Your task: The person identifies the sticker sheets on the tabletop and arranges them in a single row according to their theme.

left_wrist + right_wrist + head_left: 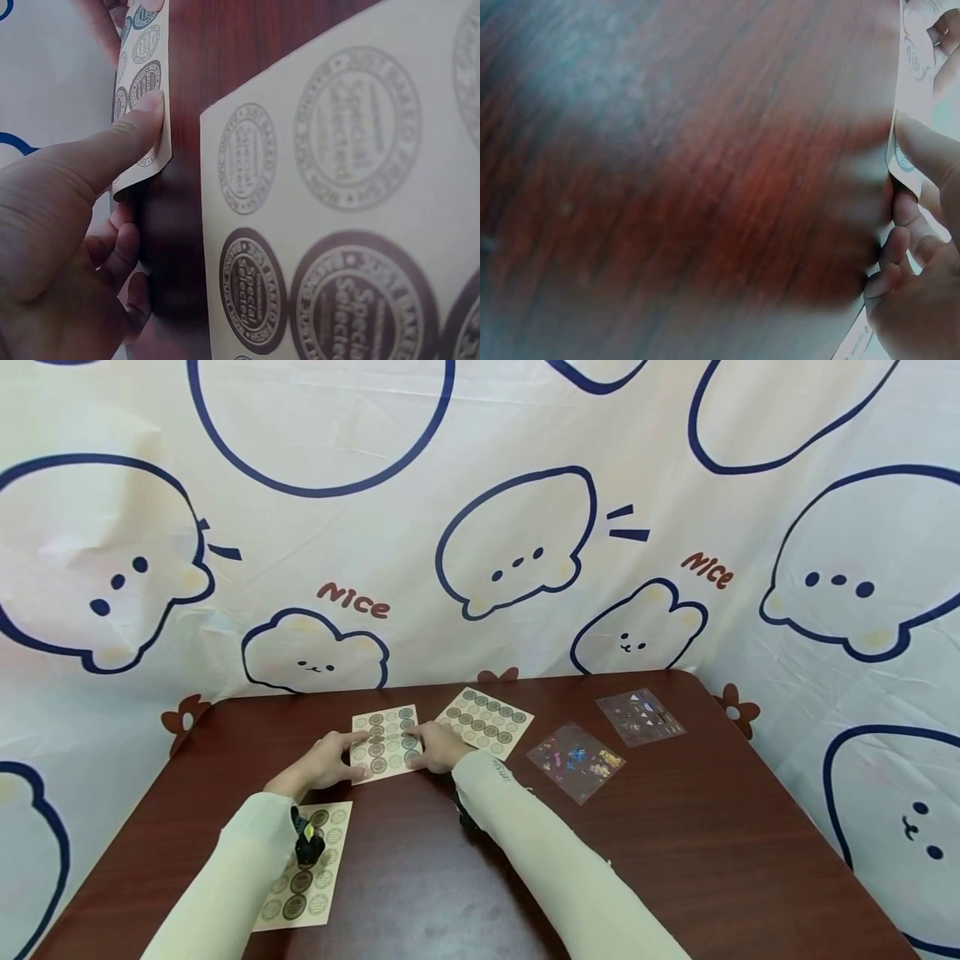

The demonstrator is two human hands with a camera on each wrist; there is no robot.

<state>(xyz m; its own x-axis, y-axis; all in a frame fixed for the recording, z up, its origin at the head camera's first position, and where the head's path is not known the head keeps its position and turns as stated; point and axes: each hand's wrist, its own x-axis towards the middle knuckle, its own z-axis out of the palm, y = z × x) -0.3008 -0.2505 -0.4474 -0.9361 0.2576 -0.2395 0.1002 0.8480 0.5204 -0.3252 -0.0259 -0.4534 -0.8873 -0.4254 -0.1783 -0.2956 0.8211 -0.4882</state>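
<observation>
Between your left hand (324, 762) and right hand (441, 748): round-sticker sheet (388, 741) over the surface (420, 868) | you pinch its opposite edges, both hands nearly closed, thumbs on top | just beyond your right hand: second round-sticker sheet (498, 727); farther right: two transparent sticker sheets (576, 762) | below your left wrist: third round-sticker sheet (322, 878)

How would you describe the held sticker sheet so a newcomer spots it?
On the brown table, look toward the far edge, left of centre. There, a cream sheet of round stickers spans from left hand to right hand. Unlike the farther-right cream sheet and the nearer cream sheet, it alone is in both hands' grip.
</observation>
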